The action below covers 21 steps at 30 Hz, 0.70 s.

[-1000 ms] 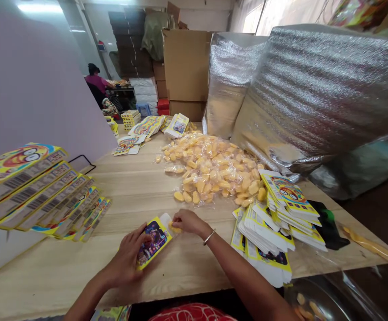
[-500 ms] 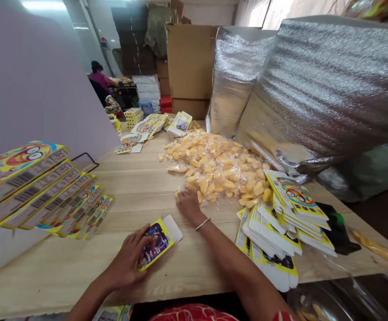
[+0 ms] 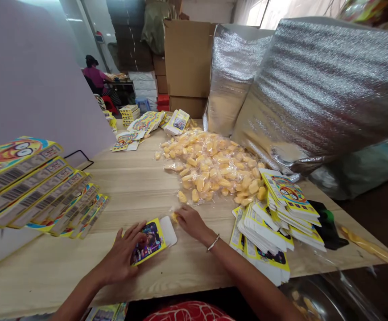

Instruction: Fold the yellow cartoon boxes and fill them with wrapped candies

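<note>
My left hand is wrapped round a yellow printed carton, which lies on the wooden table with its white end flap pointing right. Just beyond that flap, my right hand pinches a small yellow piece in clear wrap; the fingers partly hide it. Farther back spreads a heap of similar wrapped yellow pieces, apart from both hands. To the right of my right forearm lie stacked flat cartons.
Filled cartons form a leaning row at the left, beside a pale panel. Silver foil-lined bags and a cardboard box stand behind the heap. More cartons lie at the back. A person sits at a distant table.
My right hand has drawn back from the heap toward the carton's flap, bringing a wrapped yellow piece. My left hand stays on the carton. The whole view has shifted slightly.
</note>
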Motion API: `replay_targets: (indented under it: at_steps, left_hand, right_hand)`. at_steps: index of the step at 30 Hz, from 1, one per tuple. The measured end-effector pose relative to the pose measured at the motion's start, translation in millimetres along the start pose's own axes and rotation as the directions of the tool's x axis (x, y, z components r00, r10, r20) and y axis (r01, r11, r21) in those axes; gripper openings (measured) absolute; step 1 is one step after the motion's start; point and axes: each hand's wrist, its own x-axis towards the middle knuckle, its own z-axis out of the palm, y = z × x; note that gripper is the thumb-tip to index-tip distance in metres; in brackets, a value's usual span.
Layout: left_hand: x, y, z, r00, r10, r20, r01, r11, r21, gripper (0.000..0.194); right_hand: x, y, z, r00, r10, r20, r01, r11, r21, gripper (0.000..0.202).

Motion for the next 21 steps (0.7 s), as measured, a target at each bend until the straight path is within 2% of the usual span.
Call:
replay_targets:
  at_steps: [2,4,5,7,8,10,12,13,14,16,18,20,21]
  left_hand:
    - [-0.8,-0.2,2.0,1.0,0.007,-0.023,-0.006,1.0,0.015,0.058]
    - [-1.3,-0.8,3.8,0.997,0.04,-0.068,-0.038,0.999,0.02,0.057]
    - [-1.5,-1.3,4.6,0.994,0.06,-0.092,-0.058,0.998,0.019,0.058]
    - [-1.9,-2.7,6.2,0.988,0.088,-0.13,-0.088,0.996,0.01,0.064]
    - [-2.1,-3.8,7.2,0.986,0.095,-0.139,-0.096,0.995,0.005,0.068]
    - [-2.7,-6.8,9.8,0.984,0.11,-0.143,-0.11,0.994,0.004,0.073]
    - [-3.3,-10.4,12.9,0.982,0.135,-0.134,-0.134,0.991,0.016,0.076]
    - [-3.6,-12.1,14.3,0.981,0.148,-0.127,-0.146,0.989,0.025,0.08]
    - [-3.9,-13.4,15.4,0.981,0.157,-0.117,-0.154,0.987,0.035,0.084]
    - [-4.3,-14.4,16.4,0.983,0.154,-0.098,-0.15,0.987,0.053,0.092]
    - [-4.3,-13.6,15.5,0.987,0.133,-0.086,-0.128,0.99,0.065,0.095]
    - [-4.2,-12.0,13.7,0.99,0.117,-0.078,-0.111,0.991,0.071,0.095]
    - [-4.2,-11.2,12.8,0.991,0.113,-0.076,-0.108,0.992,0.07,0.095]
  right_hand:
    - [2.0,-4.1,1.5,0.997,-0.074,0.034,0.074,0.997,0.006,0.023]
    - [2.8,-6.7,5.4,0.973,-0.19,0.131,0.179,0.98,0.093,0.021]
    - [3.2,-8.0,8.5,0.958,-0.226,0.178,0.195,0.964,0.179,0.02]
    - [4.0,-12.8,18.9,0.945,-0.232,0.229,0.144,0.927,0.347,0.021]
    - [3.8,-17.2,26.5,0.956,-0.188,0.226,0.083,0.91,0.406,0.027]
    - [0.5,-30.4,46.0,0.986,-0.021,0.166,-0.066,0.862,0.502,0.047]
    - [-7.0,-45.9,66.0,0.984,0.135,0.113,-0.176,0.776,0.606,0.064]
    - [-11.1,-52.1,73.1,0.979,0.168,0.112,-0.201,0.737,0.645,0.069]
    - [-14.2,-55.8,76.6,0.981,0.15,0.121,-0.192,0.725,0.661,0.07]
    - [-13.5,-52.6,70.4,0.992,0.069,0.103,-0.118,0.79,0.602,0.059]
    - [-1.0,-35.5,49.2,0.995,0.096,-0.006,-0.084,0.901,0.425,0.041]
    - [18.3,-12.4,23.7,0.974,0.175,-0.144,-0.149,0.972,0.18,0.034]
    - [27.0,-2.4,13.2,0.969,0.185,-0.167,-0.171,0.981,0.094,0.032]
